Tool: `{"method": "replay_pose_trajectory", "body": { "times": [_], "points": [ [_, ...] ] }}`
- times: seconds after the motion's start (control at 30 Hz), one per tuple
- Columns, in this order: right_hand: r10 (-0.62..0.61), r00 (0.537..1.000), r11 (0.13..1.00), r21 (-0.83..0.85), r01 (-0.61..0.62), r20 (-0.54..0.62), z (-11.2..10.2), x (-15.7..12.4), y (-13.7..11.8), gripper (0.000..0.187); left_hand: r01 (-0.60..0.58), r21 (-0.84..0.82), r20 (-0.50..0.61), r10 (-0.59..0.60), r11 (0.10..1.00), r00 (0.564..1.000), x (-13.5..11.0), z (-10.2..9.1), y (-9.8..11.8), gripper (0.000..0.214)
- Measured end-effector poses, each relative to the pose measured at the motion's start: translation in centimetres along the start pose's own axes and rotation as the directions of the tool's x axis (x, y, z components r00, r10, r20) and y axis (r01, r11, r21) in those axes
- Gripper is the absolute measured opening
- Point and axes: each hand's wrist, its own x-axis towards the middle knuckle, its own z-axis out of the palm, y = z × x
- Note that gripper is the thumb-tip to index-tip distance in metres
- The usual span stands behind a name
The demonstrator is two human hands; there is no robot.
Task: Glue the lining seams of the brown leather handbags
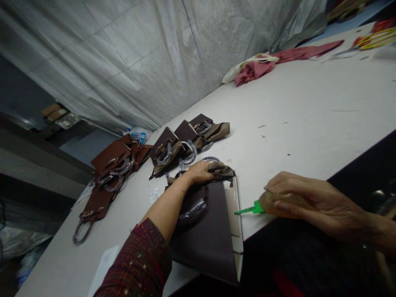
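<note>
A dark brown handbag [210,231] lies on its side at the near edge of the table, with its pale inner edge facing right. My left hand [199,172] reaches across it and grips the bunched olive-brown lining [221,168] at its far end; the fingertips are partly hidden. In my right hand [309,202] is a squeeze glue bottle [280,202] with amber contents and a green nozzle [250,209]. The nozzle tip points left, at the bag's pale edge. Plastic film wraps the bag's handle [193,210].
Several dark brown bags [165,148] with wrapped handles lie beyond my left hand. Reddish-brown bags [111,161] are stacked at the left. Pink cloth [256,70] and yellow-handled scissors [375,40] lie toward the back right of the white table [309,111]. A grey plastic sheet [139,53] hangs behind.
</note>
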Motion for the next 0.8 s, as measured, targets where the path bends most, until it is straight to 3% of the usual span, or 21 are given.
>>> {"method": "replay_pose_trajectory", "body": {
  "times": [0.13, 0.27, 0.4, 0.47, 0.57, 0.6, 0.7, 0.8],
  "points": [
    [-0.036, 0.998, 0.999, -0.012, 0.036, -0.043, 0.2, -0.3, -0.8, 0.012, -0.037, 0.008, 0.006, 0.037, 0.999, 0.999, 0.2, 0.1, -0.5, 0.038],
    [-0.008, 0.999, 1.0, 0.027, 0.007, 0.032, 0.3, -0.8, -1.2, 0.008, -0.051, -0.013, 0.01, 0.051, 0.999, 0.999, 0.4, 0.2, -0.8, 0.04],
    [-0.021, 0.989, 0.998, -0.067, 0.011, -0.146, 0.5, -1.3, -0.8, 0.013, -0.047, -0.062, 0.003, 0.048, 0.997, 0.999, 0.4, 0.3, -0.7, 0.039],
    [-0.001, 0.995, 1.0, -0.03, -0.002, -0.1, 0.7, -1.5, -0.8, 0.014, -0.034, -0.08, -0.002, 0.034, 0.996, 0.999, 0.4, 0.2, -0.6, 0.04],
    [0.024, 0.996, 0.995, 0.093, -0.031, 0.083, 0.9, -1.8, -1.3, 0.016, -0.022, -0.072, -0.013, 0.021, 0.997, 1.0, 0.2, 0.1, -0.3, 0.042],
    [0.02, 0.997, 0.993, 0.11, -0.029, 0.08, 1.0, -1.9, -1.6, 0.02, -0.021, -0.068, -0.016, 0.02, 0.997, 1.0, 0.2, 0.1, -0.2, 0.043],
    [-0.014, 0.997, 0.997, 0.079, 0.02, -0.071, 1.3, -2.1, -2.3, 0.033, -0.019, -0.071, -0.022, 0.017, 0.997, 1.0, 0.2, 0.0, -0.1, 0.044],
    [-0.007, 1.0, 0.998, 0.056, 0.007, 0.007, 1.4, -2.3, -2.6, 0.029, -0.01, -0.079, -0.026, 0.008, 0.997, 1.0, 0.2, 0.0, 0.0, 0.045]
  ]
}}
